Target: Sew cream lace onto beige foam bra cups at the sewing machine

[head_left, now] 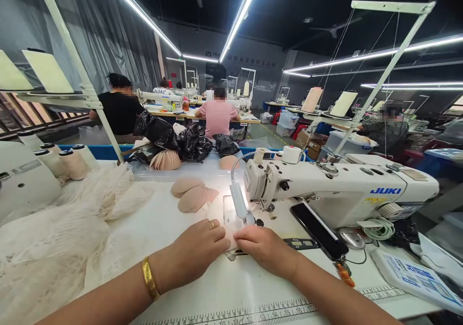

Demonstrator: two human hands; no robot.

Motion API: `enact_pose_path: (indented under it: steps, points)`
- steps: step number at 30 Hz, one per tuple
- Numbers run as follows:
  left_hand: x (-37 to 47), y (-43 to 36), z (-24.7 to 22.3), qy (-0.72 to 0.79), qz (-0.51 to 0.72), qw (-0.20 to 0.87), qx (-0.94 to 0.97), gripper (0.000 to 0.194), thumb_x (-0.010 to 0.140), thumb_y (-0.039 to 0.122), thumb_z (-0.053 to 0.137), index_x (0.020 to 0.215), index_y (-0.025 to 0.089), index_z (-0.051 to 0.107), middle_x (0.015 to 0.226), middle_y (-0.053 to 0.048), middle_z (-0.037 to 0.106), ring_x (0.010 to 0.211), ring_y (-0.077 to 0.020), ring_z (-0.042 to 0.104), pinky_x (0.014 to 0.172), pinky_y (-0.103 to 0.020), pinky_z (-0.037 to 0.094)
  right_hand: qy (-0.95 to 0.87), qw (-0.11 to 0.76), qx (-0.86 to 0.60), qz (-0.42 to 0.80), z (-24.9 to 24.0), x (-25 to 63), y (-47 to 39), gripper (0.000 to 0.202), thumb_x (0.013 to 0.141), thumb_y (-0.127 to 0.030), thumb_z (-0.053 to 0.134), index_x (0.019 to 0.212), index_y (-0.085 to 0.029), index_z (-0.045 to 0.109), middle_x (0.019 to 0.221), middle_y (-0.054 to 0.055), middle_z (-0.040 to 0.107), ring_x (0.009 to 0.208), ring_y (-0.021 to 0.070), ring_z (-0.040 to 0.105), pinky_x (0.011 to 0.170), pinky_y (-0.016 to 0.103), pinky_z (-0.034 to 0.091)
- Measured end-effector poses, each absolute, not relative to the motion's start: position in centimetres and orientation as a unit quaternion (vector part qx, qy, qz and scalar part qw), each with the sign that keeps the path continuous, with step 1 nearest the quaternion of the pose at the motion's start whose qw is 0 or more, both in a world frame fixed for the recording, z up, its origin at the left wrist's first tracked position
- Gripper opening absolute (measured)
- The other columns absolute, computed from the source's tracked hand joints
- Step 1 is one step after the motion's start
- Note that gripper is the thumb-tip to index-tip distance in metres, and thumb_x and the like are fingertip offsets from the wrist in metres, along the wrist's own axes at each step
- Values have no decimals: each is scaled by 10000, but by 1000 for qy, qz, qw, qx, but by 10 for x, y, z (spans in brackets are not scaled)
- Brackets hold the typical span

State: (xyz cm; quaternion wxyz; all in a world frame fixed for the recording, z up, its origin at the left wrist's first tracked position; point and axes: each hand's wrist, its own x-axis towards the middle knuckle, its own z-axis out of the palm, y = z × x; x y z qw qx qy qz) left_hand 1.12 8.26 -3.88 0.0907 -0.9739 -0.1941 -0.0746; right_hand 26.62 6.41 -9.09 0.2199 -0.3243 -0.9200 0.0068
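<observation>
A white sewing machine [336, 185] stands on the table, its needle area lit by a small lamp [238, 199]. Just in front of the needle, my left hand [198, 248], with a ring and a gold bracelet, has its fingers closed on a pale, sheer fabric piece [233, 226]. My right hand [267, 250] pinches close beside it, thumb and finger pressed together at the right edge of that fabric. Much of the fabric is washed out by the light or hidden under my fingers. Beige cup-shaped pads [197, 197] lie stacked behind my left hand.
White lace fabric [54, 248] is heaped at the left. A phone [318, 231] and a white box [415, 279] lie at the right. Thread cones [77, 163] stand far left; black bags [191, 142] sit behind. Several people work farther back.
</observation>
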Motion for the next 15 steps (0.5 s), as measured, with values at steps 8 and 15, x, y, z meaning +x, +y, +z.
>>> enact_pose_path:
  steps: [8, 15]
  points:
    - [34, 97, -44, -223, -82, 58, -970, 277, 897, 84, 592, 662, 203, 504, 764, -46, 561, 694, -218, 509, 592, -357, 359, -910, 257, -326, -15, -81, 277, 63, 362, 974, -19, 463, 1157, -246, 677, 1138, 50, 740, 1029, 224, 608, 865, 346, 492]
    - [36, 91, -62, -217, -123, 21, -968, 212, 964, 85, 467, 806, 181, 572, 834, -53, 586, 756, -231, 522, 684, -373, 424, -923, 200, -328, 15, -75, 290, 54, 353, 987, -76, 489, 1192, -270, 701, 890, 26, 627, 799, 187, 496, 701, 295, 416]
